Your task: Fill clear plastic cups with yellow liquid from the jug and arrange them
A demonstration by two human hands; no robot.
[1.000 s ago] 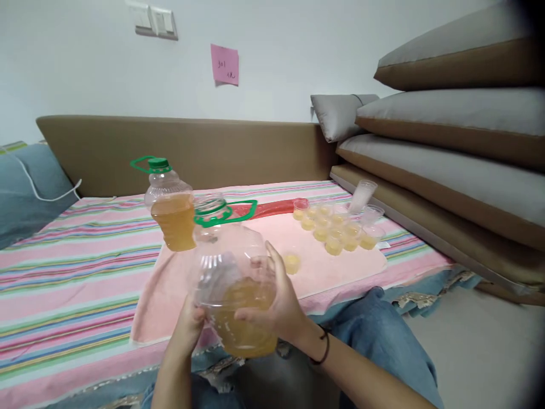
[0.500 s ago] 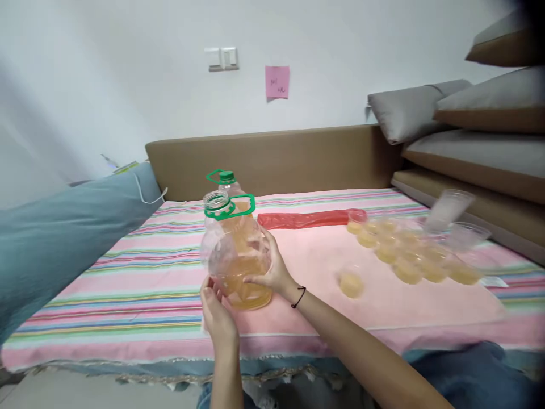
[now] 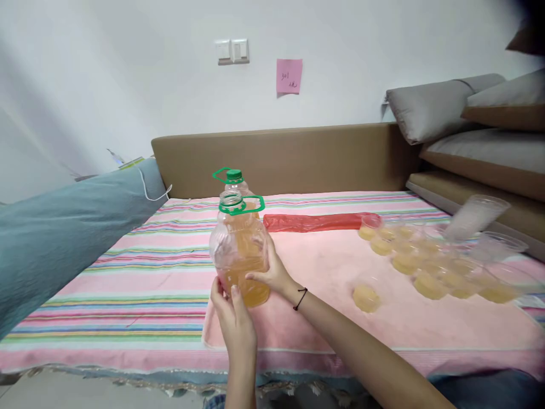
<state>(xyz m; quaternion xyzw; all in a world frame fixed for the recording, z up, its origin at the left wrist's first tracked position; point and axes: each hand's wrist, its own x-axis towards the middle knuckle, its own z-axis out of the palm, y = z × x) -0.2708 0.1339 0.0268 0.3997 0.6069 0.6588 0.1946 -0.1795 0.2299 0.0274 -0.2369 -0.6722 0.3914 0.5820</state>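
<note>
A large clear plastic bottle (image 3: 240, 250), part-filled with amber liquid, stands near the front of the pink cloth. Its mouth is uncapped, and a green carry handle circles the neck. My left hand (image 3: 234, 318) holds the lower left side of this bottle. On the opposite side, my right hand (image 3: 275, 272) wraps its right side, thumb toward the front. Right behind is a second bottle (image 3: 235, 184) with a green cap and handle, mostly hidden. A single clear cup (image 3: 366, 296) of amber liquid sits to the right of my right hand.
Several filled clear cups (image 3: 430, 284) cluster at the right, beside a tilted stack of cups (image 3: 477, 218). A red plastic bag (image 3: 315, 222) lies behind the pink cloth (image 3: 315, 318). Stacked cushions (image 3: 481, 150) stand at the right, a blue-grey bolster (image 3: 85, 221) at the left.
The bottle looks more upright than before, and both hands stay on it. My left hand has shifted slightly under its front. The whole view has swung, so things sit farther right.
</note>
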